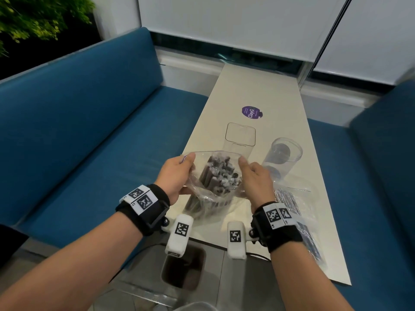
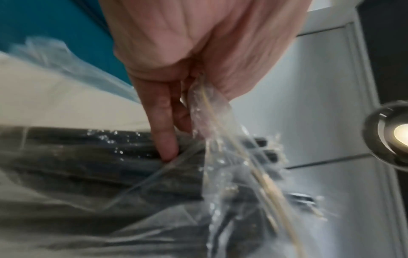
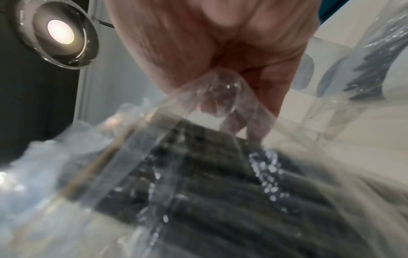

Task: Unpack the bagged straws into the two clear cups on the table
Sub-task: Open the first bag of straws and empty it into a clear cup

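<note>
Clear plastic forms the bag (image 1: 211,194) that is held upright over the near end of the pale table (image 1: 258,90), its mouth pulled wide open. Inside it a bundle of dark straws (image 1: 215,176) is packed on end, tops showing through the opening. The left rim of the bag is pinched by the left hand (image 1: 177,176) — in the left wrist view the film is caught between thumb and fingers (image 2: 163,132), one fingertip pressing against the straws through the plastic. The right rim is gripped by the right hand (image 1: 253,178); in the right wrist view a fold of film is bunched inside its curled fingers (image 3: 260,97).

Just beyond the bag two clear cups are seen standing on the table, both holding nothing: a square-mouthed cup (image 1: 239,140) directly behind the bag, and a round cup (image 1: 281,157) to its right, the two set apart from each other. A second clear bag (image 1: 294,212) of dark straws is laid flat on the table near the right wrist — its far end reaches close to the round cup. A purple sticker (image 1: 251,112) is fixed to the tabletop further back. Blue upholstered benches (image 1: 89,122) are ranged along both sides of the table.
</note>
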The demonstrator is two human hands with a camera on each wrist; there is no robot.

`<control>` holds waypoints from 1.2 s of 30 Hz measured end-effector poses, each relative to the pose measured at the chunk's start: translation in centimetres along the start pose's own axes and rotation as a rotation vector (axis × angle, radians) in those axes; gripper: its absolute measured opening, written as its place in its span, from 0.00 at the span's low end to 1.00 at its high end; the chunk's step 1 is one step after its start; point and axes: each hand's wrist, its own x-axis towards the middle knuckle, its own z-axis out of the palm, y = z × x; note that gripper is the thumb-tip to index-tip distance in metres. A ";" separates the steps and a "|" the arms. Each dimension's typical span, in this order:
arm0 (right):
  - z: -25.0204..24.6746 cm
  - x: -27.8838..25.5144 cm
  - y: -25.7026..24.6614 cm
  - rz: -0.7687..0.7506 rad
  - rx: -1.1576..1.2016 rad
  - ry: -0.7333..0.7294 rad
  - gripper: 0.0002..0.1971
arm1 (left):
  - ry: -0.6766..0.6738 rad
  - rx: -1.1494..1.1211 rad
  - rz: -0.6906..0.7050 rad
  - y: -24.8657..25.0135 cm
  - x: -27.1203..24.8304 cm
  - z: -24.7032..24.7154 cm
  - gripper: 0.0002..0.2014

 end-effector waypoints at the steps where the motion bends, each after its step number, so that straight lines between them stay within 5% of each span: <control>1: -0.1 0.0 0.2 0.000 0.034 -0.036 0.13 | 0.017 -0.025 -0.010 -0.2 0.3 -0.2 0.16; 6: -1.9 -0.2 2.2 -0.103 0.204 -0.241 0.17 | 0.046 -0.125 0.010 -1.4 1.3 -1.1 0.08; 9: -2.1 -0.3 2.5 -0.145 -0.010 -0.286 0.22 | -0.040 -0.124 0.109 -1.8 1.0 -1.1 0.15; 12: -1.9 -0.2 2.9 -0.145 0.054 -0.314 0.34 | -0.112 -0.168 0.110 -1.1 0.2 -1.1 0.23; 15: -2.3 -0.1 3.8 -0.150 0.092 -0.307 0.38 | -0.267 -0.148 0.096 -1.2 0.7 -2.4 0.15; 19: -2.1 -0.7 4.6 -0.144 -0.099 -0.355 0.41 | -0.520 0.529 0.265 -3.4 1.0 -4.0 0.59; 21: -1.6 -0.7 5.2 -0.125 -0.086 -0.333 0.38 | -0.528 0.686 0.332 -5.0 1.3 -3.5 0.67; 25: -0.2 -0.6 5.9 -0.082 0.000 -0.297 0.28 | -0.325 0.594 0.368 -6.2 2.4 -2.0 0.59; 29: 0.3 -1.2 6.6 -0.009 0.163 -0.276 0.28 | -0.344 0.422 0.328 -6.7 2.1 -1.1 0.41; 33: -1.2 -1.4 6.7 -0.085 0.107 -0.406 0.66 | -0.302 0.158 0.320 -5.6 1.7 -0.8 0.36; 34: -1.2 -1.6 6.5 -0.128 0.022 -0.467 0.65 | -0.319 0.078 0.316 -5.2 1.5 -0.5 0.35; 36: -0.9 -2.1 5.8 -0.208 -0.146 -0.505 0.48 | -0.389 -0.057 0.290 -4.4 0.7 0.4 0.35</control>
